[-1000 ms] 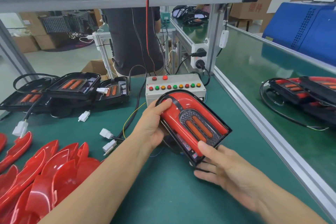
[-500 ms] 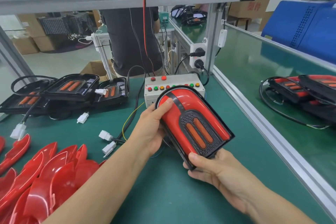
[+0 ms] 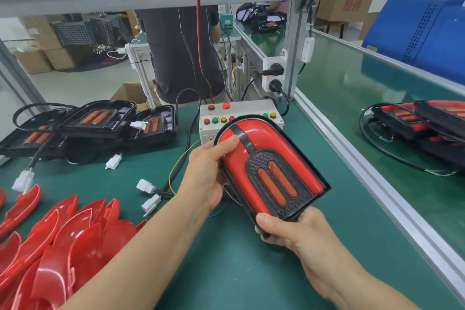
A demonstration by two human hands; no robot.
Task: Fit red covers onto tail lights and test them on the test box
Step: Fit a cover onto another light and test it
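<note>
I hold a tail light with a red cover on its black housing, tilted up above the green bench. My left hand grips its left side, thumb pressed on the red cover near the rounded top. My right hand grips the lower square end, thumb on the edge. Behind it stands the white test box with red, green and yellow buttons. Loose red covers are piled at the lower left. Uncovered black tail lights lie at the left rear.
White connectors on black cables lie left of my left hand. More covered tail lights sit on the neighbouring bench beyond an aluminium rail. A person in dark clothing stands behind the bench. A blue machine is at far right.
My right hand moved from lying beside the light's lower end to gripping it, thumb on the edge. The light was raised slightly and turned more upright. My left thumb stayed on the cover.
</note>
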